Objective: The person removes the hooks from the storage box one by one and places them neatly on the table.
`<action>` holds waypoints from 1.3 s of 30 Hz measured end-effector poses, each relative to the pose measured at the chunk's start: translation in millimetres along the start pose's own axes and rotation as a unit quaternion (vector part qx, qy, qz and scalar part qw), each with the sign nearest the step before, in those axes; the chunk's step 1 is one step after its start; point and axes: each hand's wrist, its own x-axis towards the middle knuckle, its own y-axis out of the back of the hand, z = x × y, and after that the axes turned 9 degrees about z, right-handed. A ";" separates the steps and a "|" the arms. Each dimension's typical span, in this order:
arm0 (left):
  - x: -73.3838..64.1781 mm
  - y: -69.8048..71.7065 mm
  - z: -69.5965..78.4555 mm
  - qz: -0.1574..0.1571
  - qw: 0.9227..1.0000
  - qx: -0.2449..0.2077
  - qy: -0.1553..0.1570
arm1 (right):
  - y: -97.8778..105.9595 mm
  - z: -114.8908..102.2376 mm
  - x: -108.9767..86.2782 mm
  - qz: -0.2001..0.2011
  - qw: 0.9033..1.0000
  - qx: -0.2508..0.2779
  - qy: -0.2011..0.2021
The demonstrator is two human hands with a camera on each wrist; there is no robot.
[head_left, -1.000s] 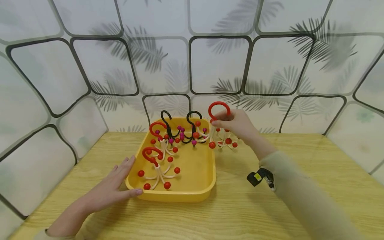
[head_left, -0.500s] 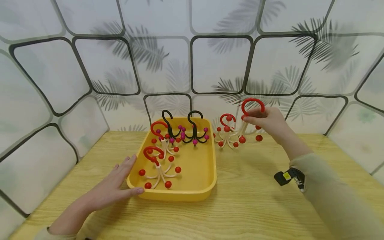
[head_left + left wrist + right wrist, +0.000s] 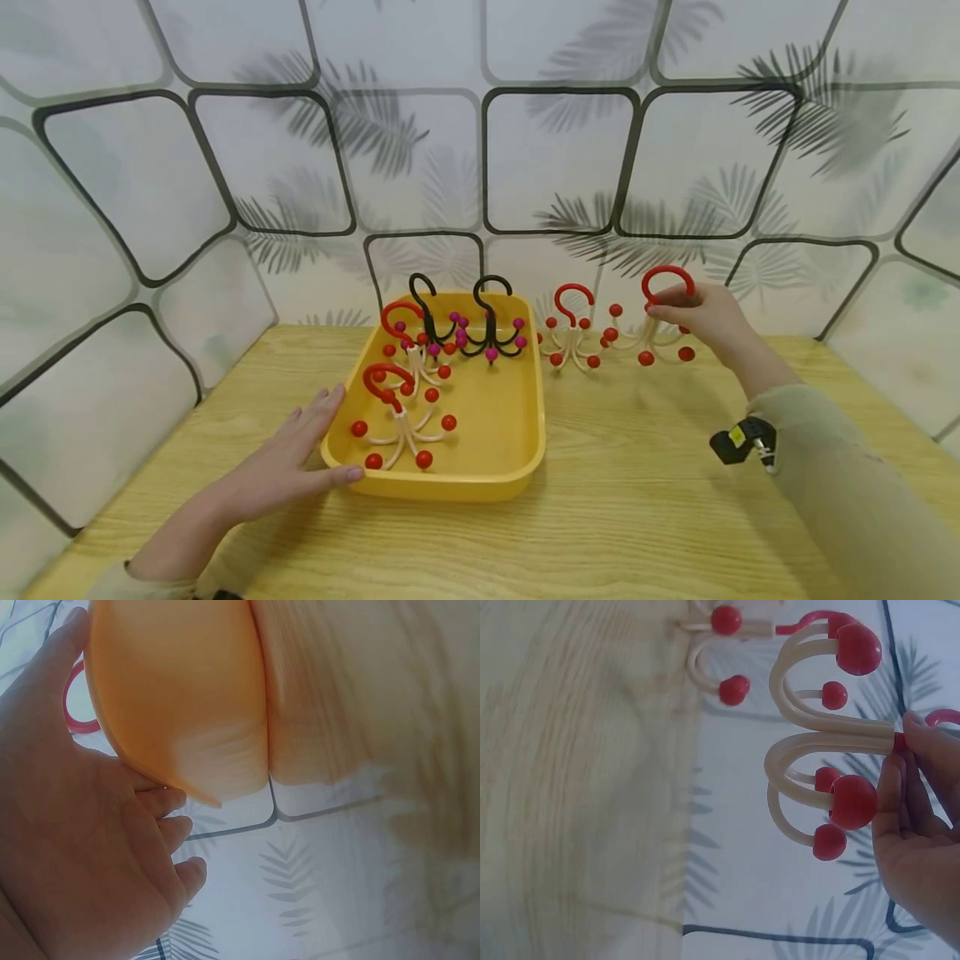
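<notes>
My right hand pinches a white octopus-style hook with a red loop top by its neck, above the table right of the tray. Its curved white arms end in red balls and point away from the fingers in the right wrist view. My left hand lies along the front left corner of the yellow tray, thumb at the front rim and fingers extended along the side. In the tray, two red-and-white hooks stand at the left, and two black hooks with magenta balls stand at the back.
Another red-and-white hook stands on the wooden table between the tray and my right hand. A patterned wall closes off the back and sides. A small black device is strapped at the right wrist.
My right hand has carried its hook rightward from over the tray's right edge, past the standing hook, and lowered it slightly. My left hand stays at the tray.
</notes>
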 end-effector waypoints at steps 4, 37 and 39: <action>0.5 0.1 0.0 -0.002 1.000 -0.002 0.002 | 2.2 12.2 3.0 0.007 1.000 -0.008 -0.006; 1.0 0.1 -0.4 -0.006 1.000 -0.002 0.008 | -20.3 49.5 12.8 0.034 0.998 -0.027 -0.046; 1.2 0.3 -0.5 -0.006 1.000 -0.002 0.008 | -21.3 51.8 13.3 0.038 0.998 -0.031 -0.040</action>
